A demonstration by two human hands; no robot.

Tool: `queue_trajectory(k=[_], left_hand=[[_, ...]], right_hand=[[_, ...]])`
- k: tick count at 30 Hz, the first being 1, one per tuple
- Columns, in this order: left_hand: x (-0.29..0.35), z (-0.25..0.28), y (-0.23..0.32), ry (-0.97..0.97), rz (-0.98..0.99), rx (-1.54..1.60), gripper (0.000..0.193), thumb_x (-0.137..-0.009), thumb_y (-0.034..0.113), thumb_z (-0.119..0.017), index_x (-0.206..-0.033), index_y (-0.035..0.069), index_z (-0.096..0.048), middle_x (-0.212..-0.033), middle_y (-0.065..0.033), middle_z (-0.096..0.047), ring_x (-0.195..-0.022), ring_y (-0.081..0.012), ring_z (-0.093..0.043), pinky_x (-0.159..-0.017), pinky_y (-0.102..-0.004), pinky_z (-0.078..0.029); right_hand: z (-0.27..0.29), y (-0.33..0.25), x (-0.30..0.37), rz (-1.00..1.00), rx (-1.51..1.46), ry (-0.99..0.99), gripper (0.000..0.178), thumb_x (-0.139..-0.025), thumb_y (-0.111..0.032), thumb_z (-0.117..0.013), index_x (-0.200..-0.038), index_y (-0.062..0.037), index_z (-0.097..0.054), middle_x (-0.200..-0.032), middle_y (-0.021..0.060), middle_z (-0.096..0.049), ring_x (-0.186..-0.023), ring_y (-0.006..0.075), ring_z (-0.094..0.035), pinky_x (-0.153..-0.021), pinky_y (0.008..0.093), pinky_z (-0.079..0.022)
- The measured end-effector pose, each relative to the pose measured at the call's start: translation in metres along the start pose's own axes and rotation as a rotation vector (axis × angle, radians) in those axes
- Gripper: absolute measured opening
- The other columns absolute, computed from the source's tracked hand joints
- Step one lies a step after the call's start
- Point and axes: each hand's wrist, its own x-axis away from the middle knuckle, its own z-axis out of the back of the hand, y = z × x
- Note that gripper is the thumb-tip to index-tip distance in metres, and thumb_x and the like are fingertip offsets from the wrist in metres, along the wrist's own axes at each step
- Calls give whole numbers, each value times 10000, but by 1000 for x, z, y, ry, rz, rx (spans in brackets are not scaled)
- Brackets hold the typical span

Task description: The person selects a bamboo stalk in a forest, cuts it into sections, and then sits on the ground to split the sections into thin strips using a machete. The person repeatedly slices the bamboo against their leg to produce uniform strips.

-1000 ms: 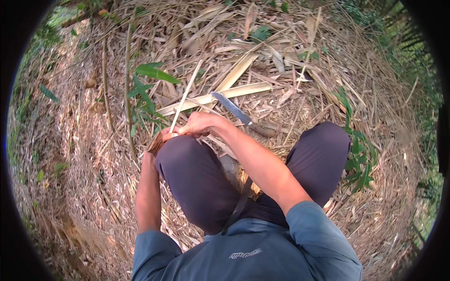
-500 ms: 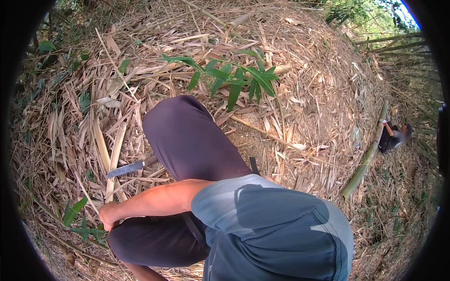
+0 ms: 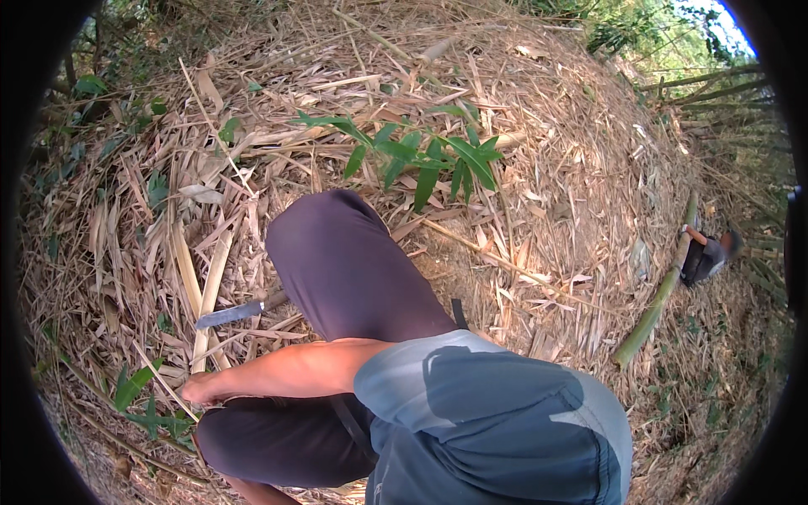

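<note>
The right hand [image 3: 200,389] is being held low beside the left knee [image 3: 252,442], with the fingers curled inward. The thin pale strip [image 3: 157,370] is being positioned slantwise at the fingertips, near the lower left edge of the visible ground [image 3: 555,337], and its lower end is being directed at the left knee. Whether the strip is being pinched or only touched cannot be told. The left hand is being hidden behind the left knee; only the left forearm [image 3: 255,492] is being shown, so the opening of that grip cannot be told.

The working room of the right hand is being bounded by the left knee, by green leaves [image 3: 133,389] to the left and by two crossed pale slats [image 3: 215,273] just beyond. The blade of a knife [image 3: 227,315] is being supported across the slats, its handle being pointed at the right knee [image 3: 324,231]. Beyond that knee, dry litter is being overhung by a leafy stem [image 3: 429,164]. Toward the right edge of the ground, a green pole [image 3: 650,316] is being reached by the arm of a co-worker [image 3: 705,259].
</note>
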Motion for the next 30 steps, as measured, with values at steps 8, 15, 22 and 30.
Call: queue_trajectory(k=[8, 15, 22, 30], left_hand=[[0, 2, 1, 53, -28, 14, 139, -878, 210, -630, -887, 73, -617, -780, -46, -622, -642, -164, -589, -593, -280, -488], [2, 7, 6, 61, -62, 24, 127, -883, 206, -616, -870, 80, -614, -762, -45, -616, -622, -171, -583, -578, -283, -483], [20, 18, 6, 70, -114, 70, 120, -888, 201, -601, -852, 87, -611, -744, -45, -610, -602, -178, -576, -563, -286, -478], [31, 23, 5, 71, -165, 135, 120, -894, 196, -585, -832, 95, -608, -724, -45, -602, -580, -186, -569, -546, -289, -473]], right_hand=[[18, -3, 24, 370, 479, 135, 451, -785, -362, -584, -892, 59, -706, -890, 250, -693, -838, 411, -680, -741, 467, -530], [25, 6, 9, 355, -300, 213, 305, -800, -303, -580, -638, -46, -550, -530, 59, -507, -392, 179, -437, -399, 363, -360], [38, -10, 31, 304, -502, 0, 252, -780, -274, -655, -630, -115, -531, -537, -42, -422, -391, 69, -342, -367, 260, -275], [82, -52, 47, 376, -1021, -174, 233, -827, -301, -650, -659, -197, -526, -521, -87, -421, -405, 57, -261, -466, 245, -247]])
